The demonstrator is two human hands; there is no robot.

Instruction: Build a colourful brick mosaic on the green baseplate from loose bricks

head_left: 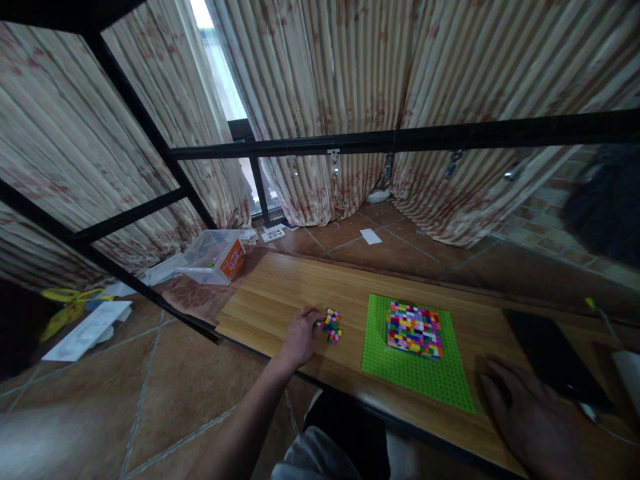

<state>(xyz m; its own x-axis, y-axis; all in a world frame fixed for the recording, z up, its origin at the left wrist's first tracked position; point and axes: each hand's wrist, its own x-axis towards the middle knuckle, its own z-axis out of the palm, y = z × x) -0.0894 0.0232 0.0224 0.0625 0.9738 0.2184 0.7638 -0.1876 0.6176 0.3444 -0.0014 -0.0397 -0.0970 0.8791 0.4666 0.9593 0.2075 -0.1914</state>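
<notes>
My left hand [301, 335] rests on the wooden table at the left edge of a small pile of loose coloured toy bricks [331, 327]. Its fingers are curled together against the bricks; whatever lies between the fingertips is too small to make out. Right of the pile lies a green studded baseplate [373, 353]. A many-coloured block of stacked toy bricks [414, 329] stands on it, towards its far side. My right hand [530, 407] lies on the table to the right of the baseplate, fingers extended and apart from it.
A black phone or tablet [555, 357] with a white cable lies at the right. Beyond the table's left end stands a clear plastic bin [213, 257] with an orange label. A black metal bar [400, 138] with hanging clips crosses ahead, before striped curtains [320, 80].
</notes>
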